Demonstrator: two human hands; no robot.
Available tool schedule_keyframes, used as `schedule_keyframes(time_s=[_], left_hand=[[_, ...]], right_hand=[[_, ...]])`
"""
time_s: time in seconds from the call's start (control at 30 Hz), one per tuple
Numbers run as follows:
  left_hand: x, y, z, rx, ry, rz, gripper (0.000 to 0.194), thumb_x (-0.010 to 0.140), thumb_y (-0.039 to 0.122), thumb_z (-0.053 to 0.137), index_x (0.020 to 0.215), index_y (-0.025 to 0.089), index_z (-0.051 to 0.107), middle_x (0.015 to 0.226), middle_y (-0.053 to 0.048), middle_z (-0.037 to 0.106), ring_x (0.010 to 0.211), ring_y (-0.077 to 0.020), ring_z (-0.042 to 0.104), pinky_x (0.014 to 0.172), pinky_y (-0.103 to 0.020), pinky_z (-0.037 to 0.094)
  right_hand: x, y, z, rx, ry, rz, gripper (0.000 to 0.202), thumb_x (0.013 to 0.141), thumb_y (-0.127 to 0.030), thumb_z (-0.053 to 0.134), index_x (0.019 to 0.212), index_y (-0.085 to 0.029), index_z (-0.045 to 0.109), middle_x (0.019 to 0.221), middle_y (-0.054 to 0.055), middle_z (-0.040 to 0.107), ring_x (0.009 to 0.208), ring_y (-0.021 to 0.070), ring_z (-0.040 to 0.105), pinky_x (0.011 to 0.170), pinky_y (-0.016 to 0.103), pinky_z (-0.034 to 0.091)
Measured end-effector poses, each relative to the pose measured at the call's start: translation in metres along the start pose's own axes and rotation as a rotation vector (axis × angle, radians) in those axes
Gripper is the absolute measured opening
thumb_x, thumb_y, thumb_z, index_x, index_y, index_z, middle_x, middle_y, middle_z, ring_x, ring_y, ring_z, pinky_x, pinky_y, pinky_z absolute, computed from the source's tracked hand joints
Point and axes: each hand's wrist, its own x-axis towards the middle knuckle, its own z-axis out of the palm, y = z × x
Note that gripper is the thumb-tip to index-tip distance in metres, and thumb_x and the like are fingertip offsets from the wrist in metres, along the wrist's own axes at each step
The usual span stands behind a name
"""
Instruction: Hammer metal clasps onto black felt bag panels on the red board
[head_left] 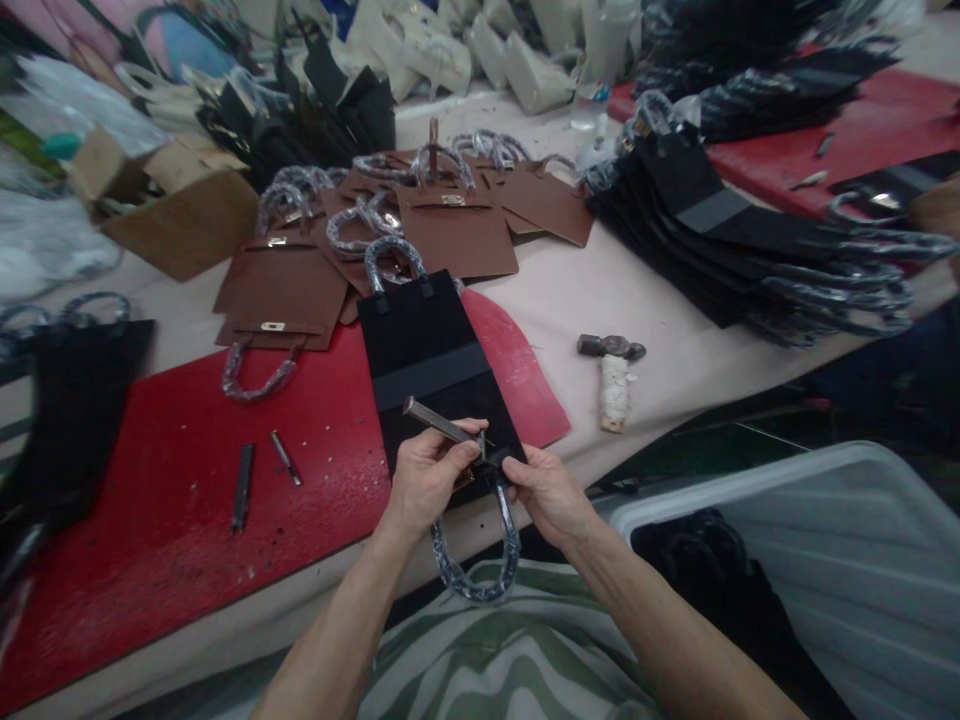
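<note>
A black handbag panel (427,340) with plastic-wrapped handles at both ends lies in front of me, partly over the red board. My left hand (424,475) is closed around a metal punch rod (435,415), slanting up to the left over the panel's near end. Between thumb and fingers, my right hand (551,490) pinches the panel's near edge beside the handle base. The near wrapped handle (476,590) hangs toward my lap. A hammer (613,375) with a white-wrapped grip rests on the table to the right. What lies under my left fingers is partly hidden.
Two small metal tools, a dark bar (242,487) and a short punch (286,458), lie on the red board (322,510). Brown bag panels (457,230) spread behind. Black panels (720,220) are stacked right, above a grey bin (825,480). A cardboard box (180,210) stands left.
</note>
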Motion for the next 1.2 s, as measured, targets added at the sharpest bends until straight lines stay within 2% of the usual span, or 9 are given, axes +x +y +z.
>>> schedule_keyframes(time_s=[0.4, 0.5, 0.6, 0.73, 0.83, 1.03, 1.2], left_hand=[[-0.005, -0.003, 0.012, 0.167, 0.098, 0.126, 0.022, 0.087, 0.033, 0.068, 0.103, 0.02, 0.075, 0.109, -0.007, 0.076, 0.091, -0.0192, 0.07, 0.071, -0.026, 0.056], [-0.003, -0.004, 0.012, 0.172, 0.113, 0.141, 0.022, 0.087, 0.033, 0.067, 0.102, 0.019, 0.075, 0.107, -0.008, 0.076, 0.088, -0.0178, 0.07, 0.071, -0.025, 0.055], [0.0, -0.004, 0.013, 0.133, 0.136, 0.117, 0.022, 0.086, 0.034, 0.068, 0.098, 0.017, 0.075, 0.103, -0.008, 0.076, 0.082, -0.0164, 0.069, 0.064, -0.022, 0.053], [0.003, -0.004, 0.014, 0.107, 0.132, 0.048, 0.027, 0.083, 0.038, 0.07, 0.098, 0.016, 0.074, 0.094, -0.006, 0.074, 0.064, -0.0109, 0.062, 0.05, -0.018, 0.047], [0.003, -0.006, 0.014, 0.087, 0.118, -0.016, 0.033, 0.082, 0.042, 0.071, 0.102, 0.016, 0.074, 0.082, -0.003, 0.07, 0.053, -0.008, 0.054, 0.044, -0.017, 0.042], [0.005, -0.004, 0.011, 0.018, 0.113, -0.064, 0.039, 0.08, 0.047, 0.073, 0.105, 0.016, 0.073, 0.074, 0.0, 0.064, 0.049, -0.0062, 0.049, 0.04, -0.015, 0.039], [0.003, 0.0, 0.011, 0.043, 0.138, -0.012, 0.035, 0.081, 0.044, 0.073, 0.103, 0.016, 0.075, 0.079, -0.002, 0.069, 0.052, -0.0075, 0.053, 0.043, -0.016, 0.041]], right_hand=[[0.001, -0.002, 0.001, -0.102, -0.001, -0.04, 0.034, 0.065, -0.042, 0.084, 0.074, -0.014, 0.068, 0.062, -0.002, 0.057, 0.052, 0.0071, 0.044, 0.048, 0.02, 0.034], [-0.001, -0.008, 0.0, -0.123, -0.065, -0.028, 0.034, 0.066, -0.041, 0.084, 0.079, -0.014, 0.068, 0.064, -0.001, 0.06, 0.053, 0.0078, 0.049, 0.051, 0.021, 0.039], [-0.004, -0.012, -0.001, -0.125, -0.12, 0.01, 0.035, 0.063, -0.039, 0.084, 0.08, -0.013, 0.068, 0.063, 0.0, 0.063, 0.055, 0.0102, 0.055, 0.055, 0.023, 0.046], [-0.005, -0.009, -0.001, -0.201, 0.02, 0.042, 0.031, 0.064, -0.04, 0.081, 0.066, -0.015, 0.063, 0.05, -0.001, 0.06, 0.042, 0.0099, 0.051, 0.044, 0.022, 0.042], [-0.005, -0.005, -0.001, -0.221, 0.058, 0.032, 0.029, 0.065, -0.038, 0.079, 0.06, -0.016, 0.061, 0.044, -0.001, 0.057, 0.037, 0.009, 0.047, 0.038, 0.02, 0.038], [-0.004, -0.002, -0.002, -0.131, 0.002, -0.02, 0.033, 0.063, -0.042, 0.08, 0.06, -0.017, 0.061, 0.048, -0.002, 0.058, 0.039, 0.008, 0.048, 0.039, 0.02, 0.038], [-0.002, -0.001, -0.004, -0.1, -0.043, -0.04, 0.036, 0.062, -0.045, 0.084, 0.064, -0.016, 0.062, 0.053, -0.001, 0.06, 0.04, 0.0083, 0.05, 0.04, 0.021, 0.039]])
